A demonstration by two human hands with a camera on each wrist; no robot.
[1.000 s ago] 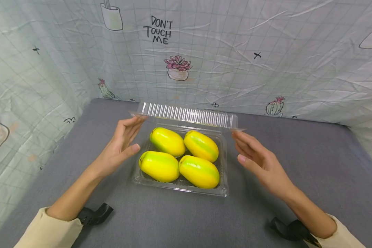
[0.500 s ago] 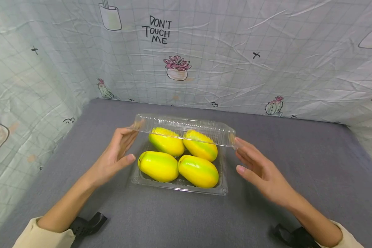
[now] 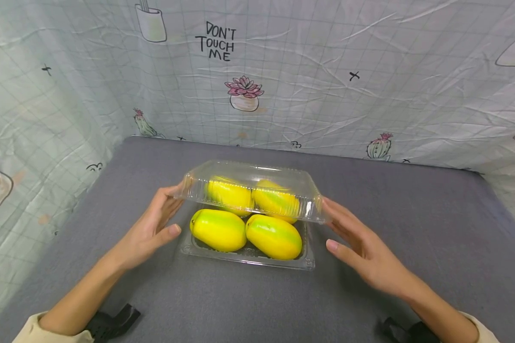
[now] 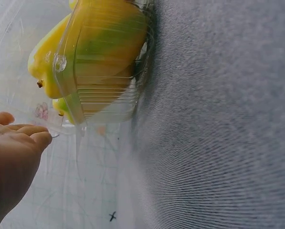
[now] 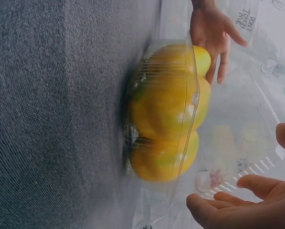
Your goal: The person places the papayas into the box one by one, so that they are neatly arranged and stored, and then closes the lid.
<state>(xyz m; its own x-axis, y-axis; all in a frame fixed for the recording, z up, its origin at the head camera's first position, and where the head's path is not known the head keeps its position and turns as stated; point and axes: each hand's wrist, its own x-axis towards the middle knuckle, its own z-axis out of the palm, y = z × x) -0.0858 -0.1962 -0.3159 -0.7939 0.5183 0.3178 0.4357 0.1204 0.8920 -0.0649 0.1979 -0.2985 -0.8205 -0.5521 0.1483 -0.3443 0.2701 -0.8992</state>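
Observation:
Several yellow-green mangoes [image 3: 219, 230] lie in two rows in a clear plastic clamshell box [image 3: 246, 260]. Its hinged lid [image 3: 262, 169] leans forward at a slant over the back row, while the front row is uncovered. At the lid's left end, my left hand [image 3: 148, 233] touches it with fairly straight fingers, thumb held apart. My right hand [image 3: 365, 252] does the same at the right end, fingertips against the lid's edge. In the right wrist view the box wall [image 5: 156, 71] stands between both hands, and the ribbed lid edge passes close to the right fingers.
The box rests on a grey cloth-covered table [image 3: 249, 305]. Behind and to the left hangs a pale curtain [image 3: 304, 105] with cactus drawings and lettering. Dark wrist straps [image 3: 113, 324] show below each forearm.
The lid has swung forward and down from nearly upright, now covering the back mangoes. Both hands have come lower and nearer along with it. The box and mangoes have stayed in place.

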